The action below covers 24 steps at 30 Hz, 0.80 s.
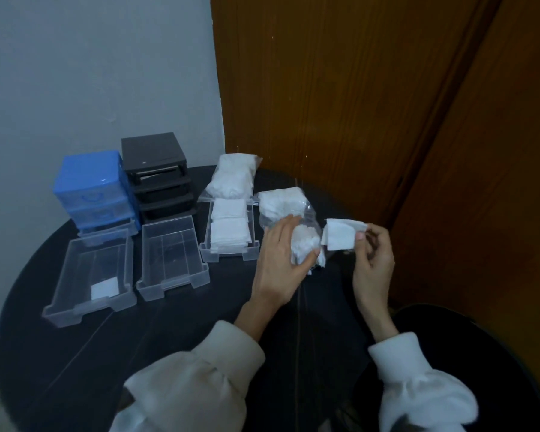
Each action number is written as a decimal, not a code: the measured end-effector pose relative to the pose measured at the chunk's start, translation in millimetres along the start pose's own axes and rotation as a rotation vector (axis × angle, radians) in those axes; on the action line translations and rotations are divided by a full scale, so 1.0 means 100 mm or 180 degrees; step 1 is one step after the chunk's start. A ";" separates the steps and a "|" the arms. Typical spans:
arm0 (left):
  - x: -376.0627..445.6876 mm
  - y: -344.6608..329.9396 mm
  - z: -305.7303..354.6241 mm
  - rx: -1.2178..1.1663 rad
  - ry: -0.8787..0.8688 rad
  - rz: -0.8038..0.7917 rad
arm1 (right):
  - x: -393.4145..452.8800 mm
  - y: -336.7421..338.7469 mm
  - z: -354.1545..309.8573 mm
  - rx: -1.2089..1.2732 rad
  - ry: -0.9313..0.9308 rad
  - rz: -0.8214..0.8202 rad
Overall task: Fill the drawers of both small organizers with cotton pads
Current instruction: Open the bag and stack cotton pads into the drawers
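Observation:
My left hand grips a clear plastic bag of cotton pads lying on the round black table. My right hand pinches a few square white pads just right of the bag. Three clear drawers lie pulled out on the table. The right drawer is packed with pads, the middle drawer looks empty, and the left drawer holds one pad near its front. A blue organizer and a black organizer stand behind them.
A second, full bag of pads lies behind the right drawer. A pale wall rises at the back left and a brown wooden door at the back right. A dark round seat is at the lower right.

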<state>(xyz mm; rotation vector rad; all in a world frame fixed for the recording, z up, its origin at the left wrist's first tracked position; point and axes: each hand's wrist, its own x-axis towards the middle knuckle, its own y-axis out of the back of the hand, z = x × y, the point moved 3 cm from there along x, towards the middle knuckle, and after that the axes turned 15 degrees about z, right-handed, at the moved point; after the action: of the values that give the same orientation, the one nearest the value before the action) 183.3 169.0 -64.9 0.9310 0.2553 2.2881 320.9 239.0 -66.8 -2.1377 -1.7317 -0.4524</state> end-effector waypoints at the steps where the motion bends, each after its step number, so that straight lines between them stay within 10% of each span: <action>1: 0.00 0.05 0.03 -0.0052 -0.0047 0.0016 | -0.01 0.00 0.00 0.0060 -0.0090 -0.0054; 24: -0.28 1.66 -0.46 0.1280 0.0186 -0.0232 | -0.56 -0.80 -0.52 0.1151 -0.1296 -0.1862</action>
<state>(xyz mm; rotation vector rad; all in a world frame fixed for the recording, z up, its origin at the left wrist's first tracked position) 85.3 25.8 -48.1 1.0297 0.7840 2.2390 229.9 181.7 -40.8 -1.5180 -2.4465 0.1744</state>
